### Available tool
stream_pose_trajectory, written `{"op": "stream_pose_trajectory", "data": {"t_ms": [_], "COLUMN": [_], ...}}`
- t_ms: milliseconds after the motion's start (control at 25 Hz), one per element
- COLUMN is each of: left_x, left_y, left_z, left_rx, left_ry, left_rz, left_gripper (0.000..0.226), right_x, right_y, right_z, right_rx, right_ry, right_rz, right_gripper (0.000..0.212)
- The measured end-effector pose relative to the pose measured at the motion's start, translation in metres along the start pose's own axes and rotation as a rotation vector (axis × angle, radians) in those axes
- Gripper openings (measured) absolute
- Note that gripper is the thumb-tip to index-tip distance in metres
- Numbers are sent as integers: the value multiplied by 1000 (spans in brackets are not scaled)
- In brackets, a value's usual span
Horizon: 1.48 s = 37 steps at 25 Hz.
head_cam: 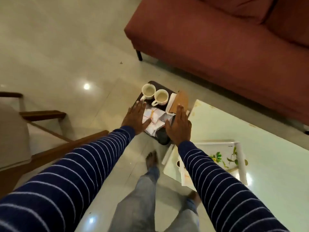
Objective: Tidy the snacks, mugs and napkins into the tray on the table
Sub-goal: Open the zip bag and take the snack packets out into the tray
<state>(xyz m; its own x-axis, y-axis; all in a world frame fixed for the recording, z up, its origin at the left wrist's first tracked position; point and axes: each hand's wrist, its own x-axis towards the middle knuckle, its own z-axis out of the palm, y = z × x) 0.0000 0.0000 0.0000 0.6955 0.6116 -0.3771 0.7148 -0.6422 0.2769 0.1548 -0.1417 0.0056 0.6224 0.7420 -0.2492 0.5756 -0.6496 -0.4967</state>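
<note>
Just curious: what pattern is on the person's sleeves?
Thin pale stripes on dark navy sleeves, clearest in the head view.

Single head view, wide-angle, looking steeply down and forward from standing height; dark tray (154, 104) near centre, sofa (225, 47) at 1 o'clock, bench (260, 131) at 4 o'clock, floor (58, 47) behind.

Navy sleeves (80, 166) with thin white stripes, light grey trousers (143, 198), bare feet (151, 158).
</note>
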Motion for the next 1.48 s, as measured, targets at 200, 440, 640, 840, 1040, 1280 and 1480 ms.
{"op": "stream_pose_trajectory", "data": {"t_ms": [200,440,640,840,1040,1280,1480], "left_x": [66,109,121,101,68,43,26], "left_y": [-66,-95,-91,-78,-55,-6,57], "left_z": [43,93,108,99,92,65,41], "left_rx": [-330,-545,-603,-1088,-1377,-1388,-1603], "left_ry": [-241,-336,-248,-255,-256,-343,-331], "left_rz": [-388,-519,-603,-765,-801,-612,-435], "left_gripper": [85,92,80,35,55,64,61], "right_x": [46,68,81,66,31,-8,-44], "right_y": [13,44,46,49,51,82,118], "right_z": [91,164,179,168,127,57,-13], "right_rx": [486,672,898,1022,1119,960,888], "right_ry": [-225,-230,-229,-358,-349,-299,-192], "right_rz": [395,584,713,756,568,274,56], "right_gripper": [70,75,63,34,43,21,46]}}
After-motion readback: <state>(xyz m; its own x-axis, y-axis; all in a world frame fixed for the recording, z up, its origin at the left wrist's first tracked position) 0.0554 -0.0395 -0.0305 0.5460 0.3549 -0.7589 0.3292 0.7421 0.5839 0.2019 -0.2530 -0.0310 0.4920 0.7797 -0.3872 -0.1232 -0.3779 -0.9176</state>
